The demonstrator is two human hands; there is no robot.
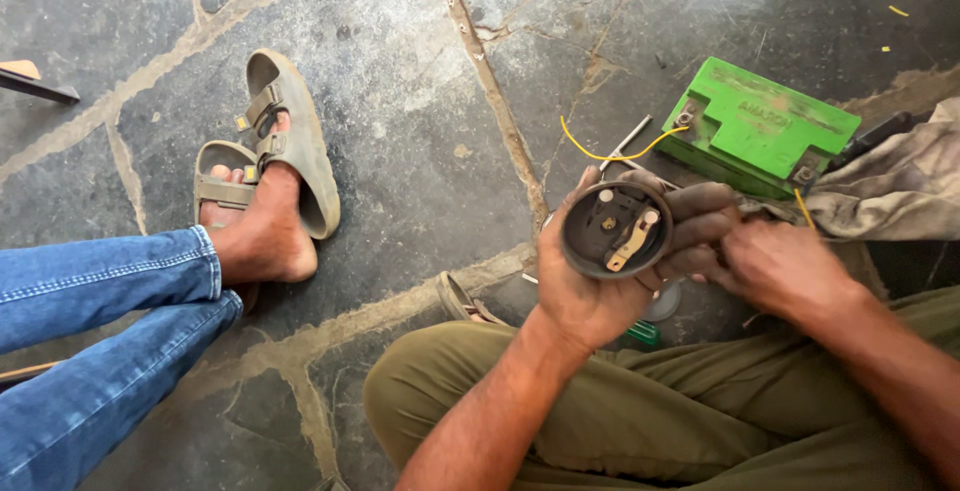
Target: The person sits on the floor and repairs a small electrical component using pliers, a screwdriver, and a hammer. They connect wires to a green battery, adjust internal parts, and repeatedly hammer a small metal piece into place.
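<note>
The left hand (585,286) cups a round, dark, cup-shaped metal part with a small brass-coloured contact arm inside (614,230), fingers closed around its rim, held above the lap. The right hand (775,266) presses against its far side; whether those fingers pinch anything I cannot tell.

The thin yellow wire (610,154) running from the green rectangular plastic battery (762,126) on the stone floor (400,101) could, I judge, snag or touch bare metal and spark. The battery's top bears only faint raised lettering. A greasy grey rag (900,186) lies beside it; another person's sandalled feet (265,186) rest nearby.
</note>
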